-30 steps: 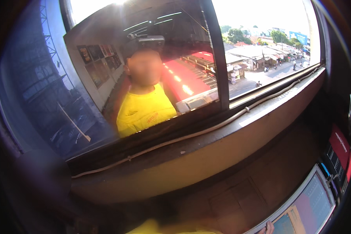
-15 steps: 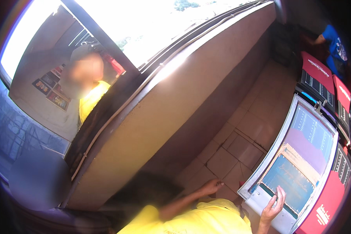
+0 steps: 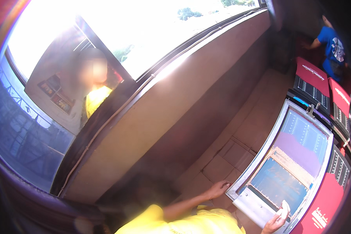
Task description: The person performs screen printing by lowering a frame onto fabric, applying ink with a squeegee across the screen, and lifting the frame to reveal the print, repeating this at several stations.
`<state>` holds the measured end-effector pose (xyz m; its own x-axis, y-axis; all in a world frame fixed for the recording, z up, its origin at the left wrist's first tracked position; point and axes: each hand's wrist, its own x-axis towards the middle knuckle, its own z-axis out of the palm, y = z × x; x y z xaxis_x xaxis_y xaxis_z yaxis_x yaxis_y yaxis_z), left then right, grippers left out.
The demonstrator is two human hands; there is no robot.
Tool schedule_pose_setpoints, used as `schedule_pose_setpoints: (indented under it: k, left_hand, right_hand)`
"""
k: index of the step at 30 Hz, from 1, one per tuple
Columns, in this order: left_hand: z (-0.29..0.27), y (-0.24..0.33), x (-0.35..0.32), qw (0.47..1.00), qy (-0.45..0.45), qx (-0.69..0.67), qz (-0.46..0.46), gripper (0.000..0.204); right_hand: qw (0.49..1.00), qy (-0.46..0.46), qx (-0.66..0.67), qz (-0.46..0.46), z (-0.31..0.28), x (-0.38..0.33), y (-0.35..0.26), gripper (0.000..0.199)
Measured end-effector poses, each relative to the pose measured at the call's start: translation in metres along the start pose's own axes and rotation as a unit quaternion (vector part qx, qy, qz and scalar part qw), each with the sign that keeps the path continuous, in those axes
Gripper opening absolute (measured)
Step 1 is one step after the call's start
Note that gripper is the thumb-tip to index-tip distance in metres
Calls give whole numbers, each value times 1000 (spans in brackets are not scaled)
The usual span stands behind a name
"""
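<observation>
Gripping framed screen panel (image 3: 290, 163): left hand (image 3: 218, 189) grasping near corner, right hand (image 3: 277, 220) clasping bottom edge.

A wide window (image 3: 144, 35) fills the upper left, blown out white by hard daylight, with a dark frame (image 3: 105, 113) along its lower edge. Below it a broad tan sill (image 3: 171, 113) catches sun on its upper edge and falls into shade lower down. The tiled floor (image 3: 230, 156) beneath lies in brown shadow, running toward the dim far corner.
</observation>
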<state>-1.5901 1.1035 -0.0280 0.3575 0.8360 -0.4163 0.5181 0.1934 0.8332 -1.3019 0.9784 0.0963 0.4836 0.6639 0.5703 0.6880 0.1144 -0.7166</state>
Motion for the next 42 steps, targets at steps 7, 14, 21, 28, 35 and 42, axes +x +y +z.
schedule_pose_setpoints:
  k: [7,14,21,28,35,42]
  left_hand:
    - [13,9,11,997,45,24,58,43]
    - [3,18,37,999,8,-16,47,45]
    - [13,12,51,997,-26,-20,68,48]
    - [21,10,58,997,35,-20,63,46]
    - [31,15,56,983,140,9,121,35]
    - [52,9,64,972,197,35,124,33]
  right_hand:
    - [997,11,-73,-23,-33,-30,52,29]
    - [981,58,-157,95,-55,-23,27,26]
    - [932,63,-286,211,-118,-69,102,29]
    - [921,22,-290,260,-129,-83,177,30]
    - [932,7,-165,324,-130,-85,223,32]
    - [974,12,-134,181,-65,-26,199,28]
